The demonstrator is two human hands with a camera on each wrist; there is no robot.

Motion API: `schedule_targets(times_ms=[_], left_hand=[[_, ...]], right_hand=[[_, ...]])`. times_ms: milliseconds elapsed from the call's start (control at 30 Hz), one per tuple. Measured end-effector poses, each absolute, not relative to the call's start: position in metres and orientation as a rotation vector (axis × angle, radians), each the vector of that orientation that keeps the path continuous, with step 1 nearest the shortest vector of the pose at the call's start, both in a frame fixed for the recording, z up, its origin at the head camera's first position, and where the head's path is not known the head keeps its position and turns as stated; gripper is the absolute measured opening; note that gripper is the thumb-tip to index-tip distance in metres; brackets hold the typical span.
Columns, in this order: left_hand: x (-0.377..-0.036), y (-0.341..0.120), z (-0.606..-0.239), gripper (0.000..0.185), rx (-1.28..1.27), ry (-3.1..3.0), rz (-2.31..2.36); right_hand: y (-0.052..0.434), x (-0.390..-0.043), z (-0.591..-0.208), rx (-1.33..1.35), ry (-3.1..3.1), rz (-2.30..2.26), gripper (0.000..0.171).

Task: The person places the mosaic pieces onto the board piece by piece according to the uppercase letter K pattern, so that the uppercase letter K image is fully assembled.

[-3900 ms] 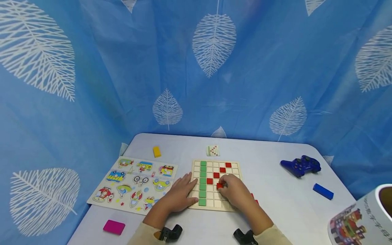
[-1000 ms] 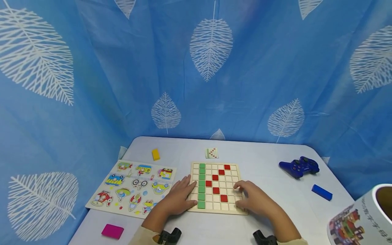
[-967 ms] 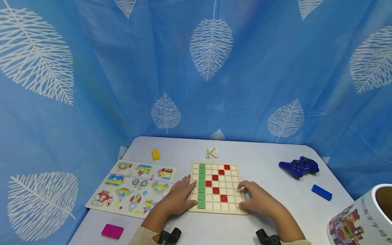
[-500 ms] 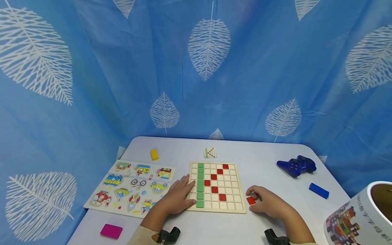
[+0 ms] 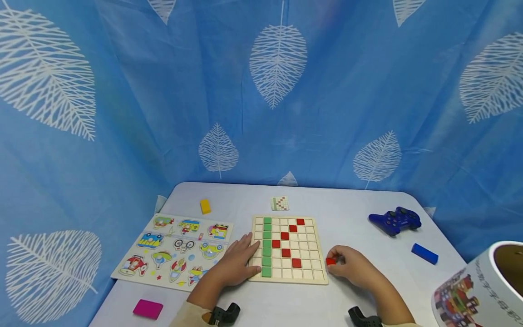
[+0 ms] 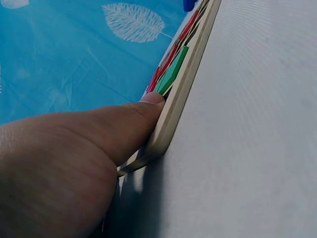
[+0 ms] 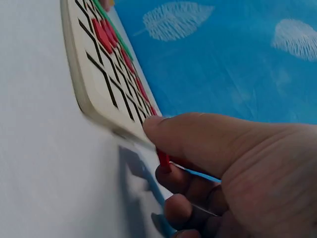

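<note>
One small red square tile is pinched between thumb and fingers of the right hand, just off the right edge of the pale wooden grid board on the white table. Lifting it clear of the rim and lowering it flat into an open cell looks wisest, so it seats without tipping. Flat along the board's left edge, the left hand lies with straight fingers, bracing it against sliding.

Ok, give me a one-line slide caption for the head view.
Right hand pinches a red tile beside the wooden grid board while the left hand steadies its left edge.
</note>
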State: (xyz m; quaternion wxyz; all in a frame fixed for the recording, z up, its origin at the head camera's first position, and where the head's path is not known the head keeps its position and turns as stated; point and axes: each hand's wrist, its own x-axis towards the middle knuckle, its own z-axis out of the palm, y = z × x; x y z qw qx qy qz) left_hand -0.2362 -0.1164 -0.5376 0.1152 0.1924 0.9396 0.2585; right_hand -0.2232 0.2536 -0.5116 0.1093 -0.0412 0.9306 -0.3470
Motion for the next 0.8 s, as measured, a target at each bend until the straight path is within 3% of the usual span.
schedule_targets(times_ms=[300, 800], left_hand=[[-0.239, -0.117, -0.537, 0.08, 0.582, 2.77, 0.747], [-0.239, -0.116, -0.538, 0.081, 0.588, 2.759, 0.753]], right_hand=[[0.208, -0.214, -0.51, -0.475, 2.713, -0.997, 0.022], [0.21, -0.209, -0.514, -0.503, 2.692, -0.961, 0.022]])
